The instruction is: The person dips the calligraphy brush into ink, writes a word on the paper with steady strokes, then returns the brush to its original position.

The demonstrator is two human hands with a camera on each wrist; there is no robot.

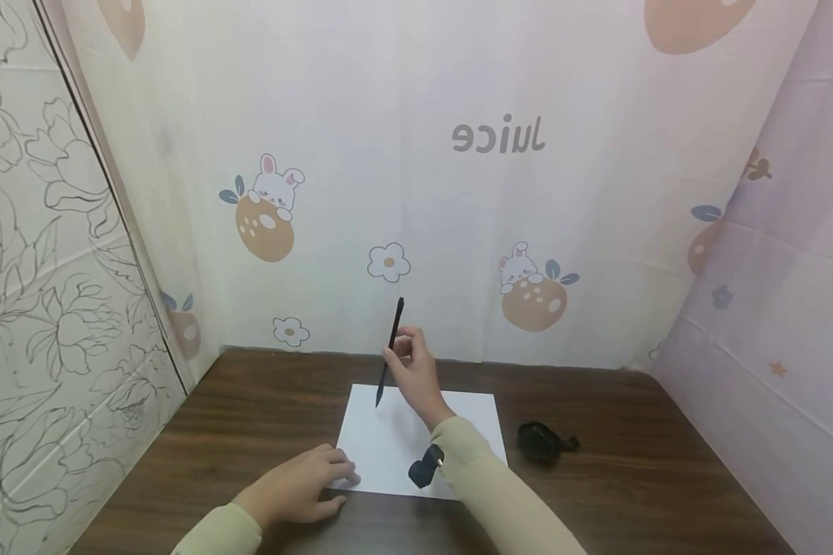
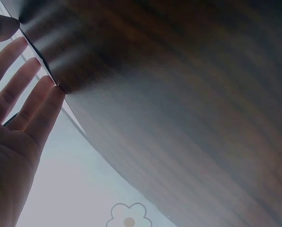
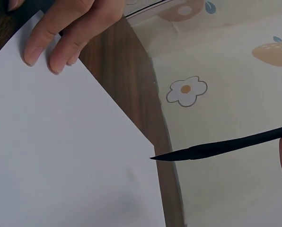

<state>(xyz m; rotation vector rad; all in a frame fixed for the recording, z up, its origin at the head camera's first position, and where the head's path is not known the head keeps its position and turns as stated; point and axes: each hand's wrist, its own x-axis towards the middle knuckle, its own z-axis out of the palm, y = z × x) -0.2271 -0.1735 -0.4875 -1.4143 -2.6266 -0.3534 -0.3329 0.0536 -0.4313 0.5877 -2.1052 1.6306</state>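
Observation:
A black calligraphy brush is pinched between the thumb and fingers of my right hand, tip pointing down. Its tip is over the far left part of a white sheet of paper; in the right wrist view the brush appears close to a paper corner, and I cannot tell whether it touches. Fingertips of my left hand rest on the sheet's near left corner, the fingers spread and fairly straight. The left wrist view shows that hand from the palm side at the table edge.
To the right of the paper sits a round black dish-like object with a short stub. The dark wooden table is bordered by patterned curtains at the back and sides. A small black device is on my right wrist.

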